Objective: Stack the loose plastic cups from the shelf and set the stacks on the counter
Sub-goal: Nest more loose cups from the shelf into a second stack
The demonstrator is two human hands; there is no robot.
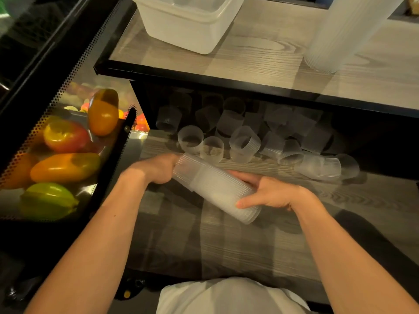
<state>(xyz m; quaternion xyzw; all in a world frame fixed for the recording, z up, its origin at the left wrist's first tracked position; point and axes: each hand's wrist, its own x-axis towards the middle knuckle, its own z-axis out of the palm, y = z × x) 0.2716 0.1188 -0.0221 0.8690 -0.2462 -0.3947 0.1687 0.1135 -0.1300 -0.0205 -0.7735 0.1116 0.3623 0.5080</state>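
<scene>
You're gripping a sideways cup stack (215, 189) with both hands, left (158, 168) and right (272, 193), just above the wood-grain shelf (374, 200), loose cups (244, 141) behind.

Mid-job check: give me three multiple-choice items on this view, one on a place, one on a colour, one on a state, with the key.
1. Where is the tall finished stack of cups?
A. on the upper counter, right
B. inside the white tub
C. among the peppers

2. What colour is the pepper nearest the camera?
A. purple
B. green
C. white

3. How is the stack in the hands held?
A. upright in one hand
B. lying untouched on the shelf
C. tilted, gripped by both hands

Key: A, the tall stack stands on the counter right of the tub. B, the nearest pepper is green. C, the left hand and right hand grip the tilted stack above the loose cups' shelf.
</scene>
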